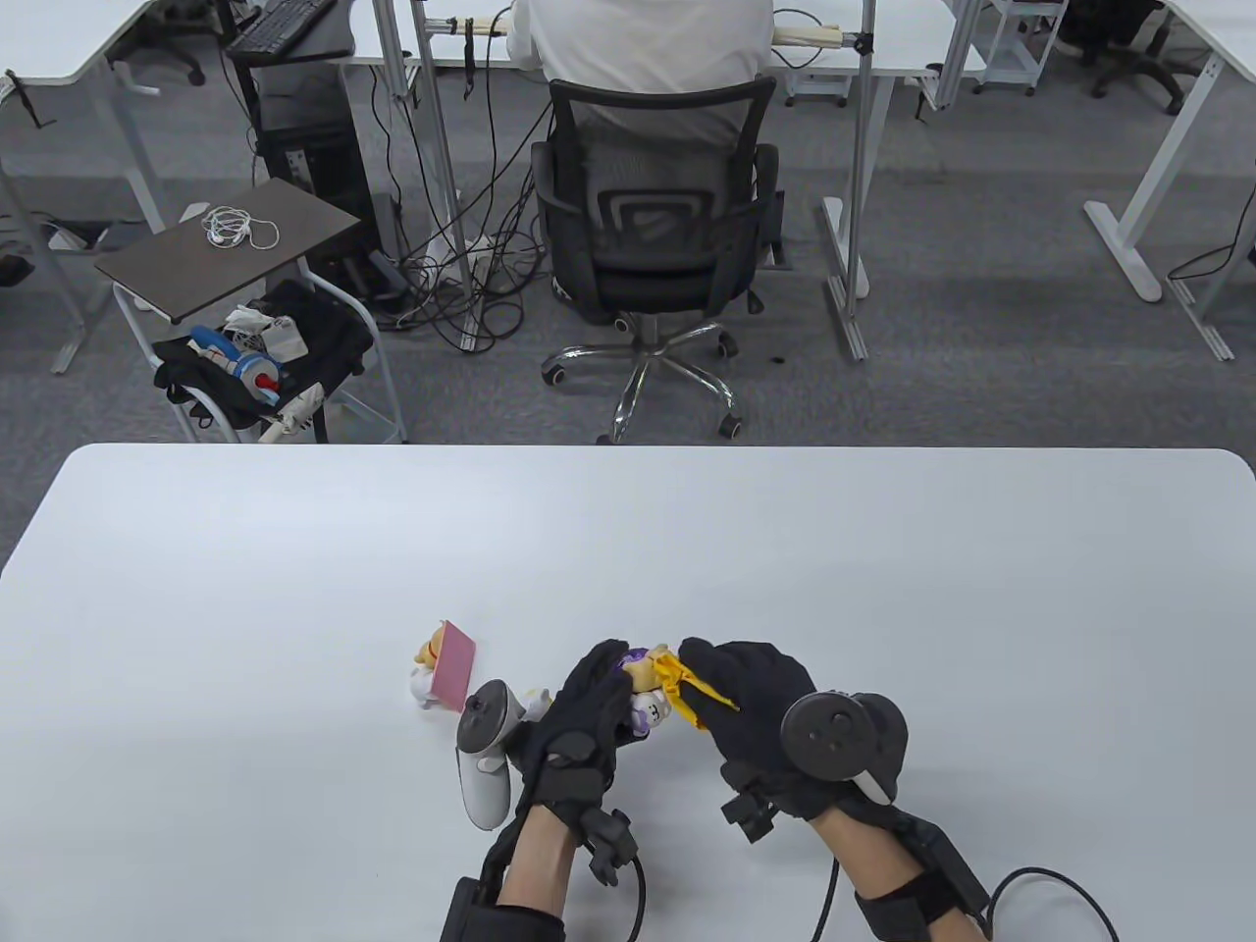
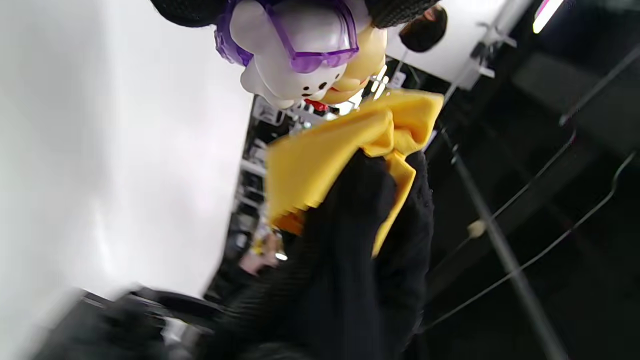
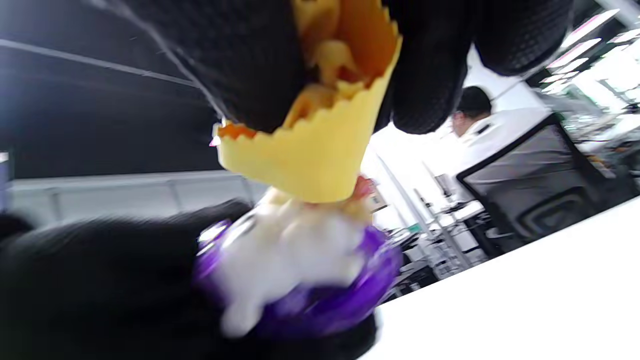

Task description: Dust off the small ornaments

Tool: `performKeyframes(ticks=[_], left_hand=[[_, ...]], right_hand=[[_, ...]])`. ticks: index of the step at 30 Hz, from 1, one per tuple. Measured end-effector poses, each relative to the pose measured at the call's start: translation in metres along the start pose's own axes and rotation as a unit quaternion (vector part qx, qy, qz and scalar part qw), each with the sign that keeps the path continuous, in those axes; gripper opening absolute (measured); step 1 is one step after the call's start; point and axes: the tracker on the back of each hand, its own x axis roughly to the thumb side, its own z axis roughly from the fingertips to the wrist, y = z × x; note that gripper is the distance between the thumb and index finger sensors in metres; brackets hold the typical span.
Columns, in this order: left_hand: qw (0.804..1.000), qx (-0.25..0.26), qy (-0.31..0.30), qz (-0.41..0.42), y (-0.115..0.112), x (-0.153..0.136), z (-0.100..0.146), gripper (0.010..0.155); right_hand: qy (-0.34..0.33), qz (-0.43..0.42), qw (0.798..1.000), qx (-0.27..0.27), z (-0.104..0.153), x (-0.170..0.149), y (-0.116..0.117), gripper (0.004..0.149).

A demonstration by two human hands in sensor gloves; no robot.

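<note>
Near the table's (image 1: 883, 549) front edge, the left hand (image 1: 579, 721) grips a small purple-and-white figurine (image 1: 648, 692), lifted off the surface. The right hand (image 1: 756, 711) pinches a folded yellow cloth (image 1: 687, 687) against it. For good dusting, hold the figure firm and wipe lightly into its creases. Its long axis seems to run left to right, head toward the cloth. Farther left, a second ornament (image 1: 442, 667) rests on the table.

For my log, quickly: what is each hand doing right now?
Left hand: grips the purple and white figurine.
Right hand: pinches the yellow cloth against the figurine.
</note>
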Motion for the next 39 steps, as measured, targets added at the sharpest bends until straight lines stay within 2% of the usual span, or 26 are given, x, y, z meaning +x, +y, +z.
performKeyframes(ticks=[2,4,7,10,12,13,15,18,20,23,24,26,27,29,30,32,33,34,36,39], left_hand=[[0.999,-0.024,-0.016,0.039,-0.004,0.0,-0.001,0.059],[0.999,-0.012,-0.013,0.029,-0.004,0.001,0.002,0.059],[0.999,-0.017,-0.017,0.045,-0.004,0.0,0.001,0.06],[0.998,-0.004,-0.023,0.051,-0.004,-0.001,0.0,0.061],[0.996,-0.012,-0.028,0.085,-0.004,-0.004,0.0,0.062],[0.992,-0.026,-0.038,0.116,-0.006,-0.005,0.0,0.062],[0.991,-0.016,-0.042,0.128,-0.004,-0.006,0.001,0.062],[0.985,-0.033,-0.054,0.161,-0.003,-0.006,0.0,0.062],[0.982,-0.054,-0.064,0.172,-0.005,-0.005,-0.002,0.062],[0.978,-0.11,-0.057,0.168,-0.013,-0.006,-0.007,0.062],[0.978,-0.121,-0.058,0.159,-0.018,-0.006,-0.009,0.062],[0.977,-0.137,-0.068,0.152,-0.022,-0.004,-0.011,0.062],[0.977,-0.129,-0.076,0.153,-0.022,-0.003,-0.01,0.062],[0.977,-0.105,-0.089,0.162,-0.018,-0.001,-0.009,0.062],[0.98,-0.095,-0.084,0.155,-0.014,-0.002,-0.007,0.062],[0.98,-0.084,-0.083,0.159,-0.009,-0.004,-0.006,0.062],[0.978,-0.087,-0.085,0.168,-0.008,-0.004,-0.007,0.062],[0.974,-0.1,-0.085,0.183,-0.011,-0.005,-0.008,0.062],[0.976,-0.112,-0.069,0.173,-0.015,-0.004,-0.009,0.062],[0.982,-0.103,-0.066,0.145,-0.016,-0.002,-0.009,0.062]], right_hand=[[-0.007,-0.001,1.0,0.007,0.002,-0.002,0.006,0.047],[0.021,-0.048,0.999,-0.008,0.001,-0.015,0.005,0.047],[0.049,-0.026,0.998,-0.007,0.004,-0.027,0.002,0.047],[0.016,-0.043,0.999,-0.018,0.003,-0.011,0.001,0.048],[-0.01,-0.047,0.999,-0.009,0.003,0.001,0.005,0.048],[-0.017,-0.037,0.999,-0.001,0.004,0.003,0.009,0.048],[-0.013,-0.033,0.999,-0.005,0.005,-0.001,0.011,0.049],[0.034,-0.022,0.999,-0.004,0.004,-0.018,0.008,0.048],[0.08,-0.076,0.994,-0.021,0.002,-0.029,0.001,0.048],[0.16,-0.217,0.962,-0.042,-0.003,-0.039,-0.01,0.05],[0.172,-0.233,0.957,-0.036,-0.004,-0.039,-0.011,0.049],[0.157,-0.23,0.96,-0.025,-0.004,-0.038,-0.012,0.048],[0.146,-0.231,0.962,-0.027,-0.004,-0.036,-0.012,0.047],[0.125,-0.203,0.971,0.006,-0.003,-0.03,-0.008,0.046],[0.117,-0.18,0.977,-0.005,-0.002,-0.028,-0.006,0.045],[0.114,-0.17,0.979,0.025,-0.004,-0.027,-0.005,0.045],[0.117,-0.178,0.977,0.021,-0.005,-0.029,-0.007,0.045],[0.13,-0.194,0.972,-0.007,-0.005,-0.031,-0.01,0.046],[0.131,-0.206,0.969,-0.023,-0.005,-0.032,-0.012,0.047],[0.119,-0.195,0.973,-0.02,-0.002,-0.031,-0.007,0.047]])
